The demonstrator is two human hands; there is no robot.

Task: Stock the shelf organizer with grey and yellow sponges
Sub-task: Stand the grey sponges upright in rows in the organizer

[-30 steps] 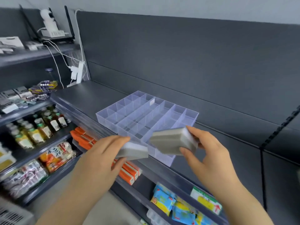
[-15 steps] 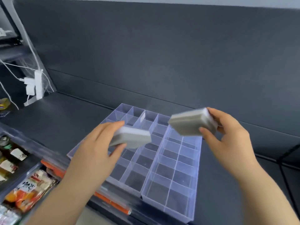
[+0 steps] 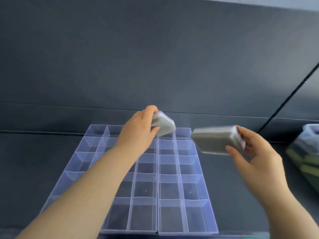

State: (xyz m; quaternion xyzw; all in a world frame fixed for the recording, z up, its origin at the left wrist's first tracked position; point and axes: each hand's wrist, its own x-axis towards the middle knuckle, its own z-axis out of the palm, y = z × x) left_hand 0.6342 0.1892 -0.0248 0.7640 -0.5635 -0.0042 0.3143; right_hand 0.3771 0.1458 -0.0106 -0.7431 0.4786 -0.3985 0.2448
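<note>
Your left hand (image 3: 138, 133) has moved its pinched grey sponge (image 3: 163, 124) over the organizer's (image 3: 158, 187) back row, mid-frame; your right hand (image 3: 255, 161) grips a second sponge (image 3: 217, 139) at right. Likely soft and light: hold the sides gently.

Shelf organizer (image 3: 158, 187): clear, faintly blue-tinted plastic with thin, smooth, glossy walls and dividers. Lighter grey sponge (image 3: 163, 124) and darker grey sponge (image 3: 215, 140): matt, foam-like material, the darker one showing a slight sheen at its edges, though blur hides any finer texture. Shelf (image 3: 34, 161) and back panel (image 3: 155, 57): dark grey, smooth and matt.
</note>
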